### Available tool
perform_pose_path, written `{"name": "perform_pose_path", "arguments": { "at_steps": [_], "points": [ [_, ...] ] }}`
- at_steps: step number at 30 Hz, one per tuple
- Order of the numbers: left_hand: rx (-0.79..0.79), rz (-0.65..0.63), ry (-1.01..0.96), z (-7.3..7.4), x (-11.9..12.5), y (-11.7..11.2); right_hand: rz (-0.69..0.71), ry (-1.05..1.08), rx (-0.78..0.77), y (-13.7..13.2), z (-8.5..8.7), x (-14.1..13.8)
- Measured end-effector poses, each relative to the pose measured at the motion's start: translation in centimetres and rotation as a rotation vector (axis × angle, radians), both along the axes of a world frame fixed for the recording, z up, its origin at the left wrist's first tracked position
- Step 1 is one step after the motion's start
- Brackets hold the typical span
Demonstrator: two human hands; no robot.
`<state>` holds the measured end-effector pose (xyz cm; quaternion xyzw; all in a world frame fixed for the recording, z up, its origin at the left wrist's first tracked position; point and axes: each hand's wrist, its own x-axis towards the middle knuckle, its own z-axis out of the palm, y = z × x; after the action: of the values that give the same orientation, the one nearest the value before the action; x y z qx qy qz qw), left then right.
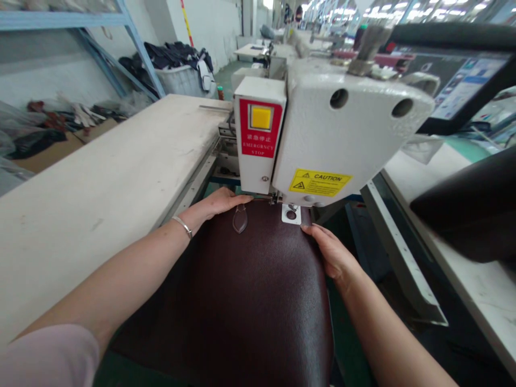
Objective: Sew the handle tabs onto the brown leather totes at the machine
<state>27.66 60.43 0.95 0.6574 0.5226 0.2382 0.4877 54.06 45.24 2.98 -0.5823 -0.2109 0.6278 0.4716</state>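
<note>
Open left hand point(220, 203) pressing flat on shiny dark red-brown leather sheet point(226, 290), fingers reaching toward small silver metal foot plate point(291, 214). Open right hand point(327, 251) pressing fingertips on sheet's far edge. Sheet lying under big white metal sewing machine head point(342, 123), beside long cream table point(100, 188).

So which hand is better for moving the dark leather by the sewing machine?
Probably the right hand: its fingertips touch the dark leather beside the metal plate, while the left hand sits farther away.
</note>
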Motion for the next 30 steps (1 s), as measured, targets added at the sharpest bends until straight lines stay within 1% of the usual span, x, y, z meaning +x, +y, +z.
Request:
{"name": "perform_pose_path", "arguments": {
  "at_steps": [4,8,10,15,18,22,26,30],
  "points": [
    [0.014,-0.023,0.045,0.3,0.0,-0.1,0.000,-0.010,-0.013,0.1,0.2,-0.1],
    [-0.052,0.008,0.192,0.8,0.2,-0.4,0.007,-0.007,-0.022,0.2,0.2,-0.1],
    [-0.064,0.022,0.217,0.9,0.2,-0.4,0.013,-0.008,-0.018,0.4,0.3,-0.1],
    [-0.024,0.010,0.116,0.4,0.0,-0.3,0.013,-0.043,-0.035,0.6,0.1,0.1],
    [-0.031,0.008,0.143,0.3,-0.1,-0.2,0.016,-0.039,-0.055,0.7,-0.2,0.3],
    [-0.034,0.014,0.165,0.3,0.0,-0.3,0.026,-0.016,-0.038,0.8,-0.5,0.5],
    [-0.016,0.020,0.137,0.3,0.0,-0.3,0.035,-0.009,-0.042,0.9,-0.4,0.5],
    [0.030,0.011,0.070,0.5,-0.1,-0.2,0.050,0.000,-0.030,1.2,-0.2,0.3]
  ]
}}
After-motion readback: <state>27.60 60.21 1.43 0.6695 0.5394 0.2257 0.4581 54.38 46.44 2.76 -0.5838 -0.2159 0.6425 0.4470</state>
